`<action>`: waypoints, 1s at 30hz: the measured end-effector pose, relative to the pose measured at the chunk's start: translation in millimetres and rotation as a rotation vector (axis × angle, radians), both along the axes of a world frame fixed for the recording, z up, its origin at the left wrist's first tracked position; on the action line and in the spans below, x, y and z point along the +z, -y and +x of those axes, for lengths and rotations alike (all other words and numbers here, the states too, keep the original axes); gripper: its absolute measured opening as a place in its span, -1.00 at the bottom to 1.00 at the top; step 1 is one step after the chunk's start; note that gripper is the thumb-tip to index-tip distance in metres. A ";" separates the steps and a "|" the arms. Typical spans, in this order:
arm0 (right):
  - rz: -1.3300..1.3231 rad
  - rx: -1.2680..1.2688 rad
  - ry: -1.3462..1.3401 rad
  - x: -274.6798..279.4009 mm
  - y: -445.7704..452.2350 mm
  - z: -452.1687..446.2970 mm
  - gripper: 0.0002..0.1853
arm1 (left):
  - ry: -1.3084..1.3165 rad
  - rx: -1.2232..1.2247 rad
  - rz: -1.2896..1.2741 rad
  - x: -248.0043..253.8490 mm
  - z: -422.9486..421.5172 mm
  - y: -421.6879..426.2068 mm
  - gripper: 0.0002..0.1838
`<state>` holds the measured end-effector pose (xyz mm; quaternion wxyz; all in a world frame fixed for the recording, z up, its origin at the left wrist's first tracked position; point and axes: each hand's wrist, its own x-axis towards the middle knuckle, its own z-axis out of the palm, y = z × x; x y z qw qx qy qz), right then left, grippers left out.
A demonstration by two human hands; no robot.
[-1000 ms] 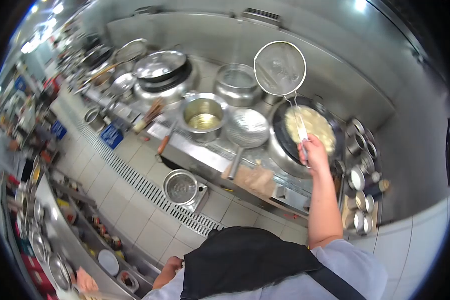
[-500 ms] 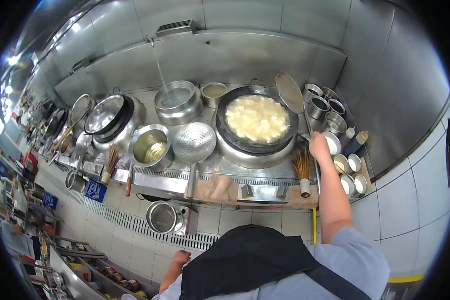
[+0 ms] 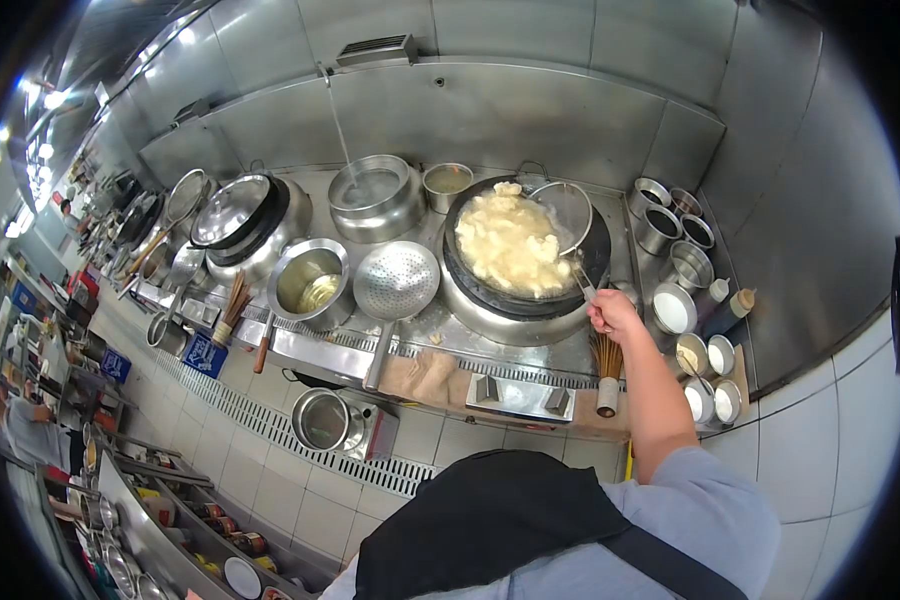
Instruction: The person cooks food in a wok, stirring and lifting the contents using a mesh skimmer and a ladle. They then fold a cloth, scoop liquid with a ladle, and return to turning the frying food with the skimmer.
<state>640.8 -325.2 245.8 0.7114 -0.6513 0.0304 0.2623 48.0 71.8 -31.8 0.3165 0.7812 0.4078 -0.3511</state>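
My right hand (image 3: 615, 312) is wrapped round the handle of a round mesh skimmer (image 3: 564, 212). The skimmer's head is tilted over the right side of a dark wok (image 3: 598, 250), touching or close to the food. Pale, chunky pieces (image 3: 500, 240) in cloudy, bubbling liquid fill much of the wok; what they are I cannot make out. Below my right hand stands a bamboo brush (image 3: 607, 375). My left hand is out of view, hidden below my body and the black apron (image 3: 490, 520).
Left of the wok are a perforated ladle (image 3: 397, 280), a steel pot (image 3: 310, 285) and a basin (image 3: 375, 200) under running water. Seasoning tins (image 3: 675, 308) and squeeze bottles (image 3: 730, 312) line the right side. A folded cloth (image 3: 432, 378) lies at the front edge.
My right hand has moved left and slightly down, bringing the skimmer from the wok's right rim in over the food. The pale pieces have shifted. My left hand has left the view.
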 end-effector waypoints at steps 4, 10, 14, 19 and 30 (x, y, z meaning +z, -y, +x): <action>0.034 0.033 0.007 13.2 7.3 -13.6 -0.97 | 0.000 0.003 -0.019 -3.3 -2.9 6.5 -0.49; -0.191 -0.010 0.158 66.3 14.3 -55.7 -0.95 | 0.054 -0.019 -0.028 7.8 29.9 -6.0 -0.48; -0.317 -0.011 0.246 84.2 7.7 -69.8 -0.90 | 0.111 -0.031 -0.028 23.7 58.2 -18.7 -0.48; -0.373 -0.008 0.352 99.6 0.2 -86.6 -0.87 | 0.131 -0.047 -0.029 33.6 76.0 -36.2 -0.48; -0.737 -0.081 0.522 116.1 0.5 -104.9 -0.82 | 0.063 -0.108 -0.046 1.0 51.8 -62.3 -0.47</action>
